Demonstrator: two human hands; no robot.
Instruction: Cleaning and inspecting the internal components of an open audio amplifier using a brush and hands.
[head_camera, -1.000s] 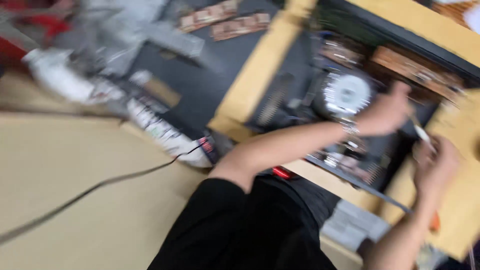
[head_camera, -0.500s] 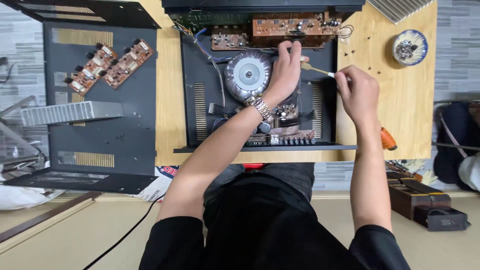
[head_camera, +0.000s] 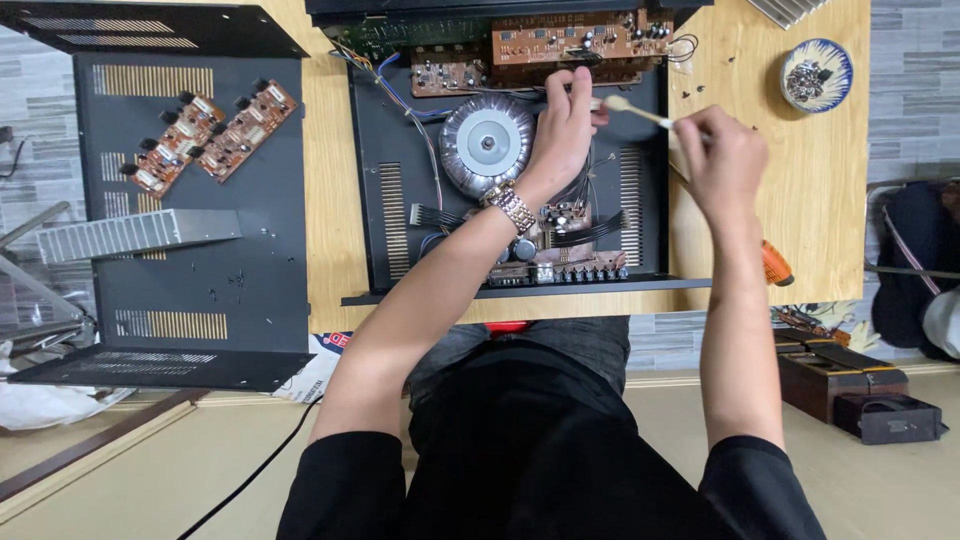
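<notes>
So my left hand (head_camera: 565, 125) is resting down inside the open amplifier chassis (head_camera: 400, 215), fingers curled loosely on the bits just right of the big round transformer (head_camera: 487, 143), not really gripping anything. My right hand (head_camera: 722, 165) is closed around a small pale-handled brush (head_camera: 635, 110), held over the chassis's right edge with its tip pointing left, near my left fingers. Far side has the brown circuit board (head_camera: 580, 38). The little bowl of screws (head_camera: 816, 75) sits far right on the wooden table (head_camera: 830, 200).
</notes>
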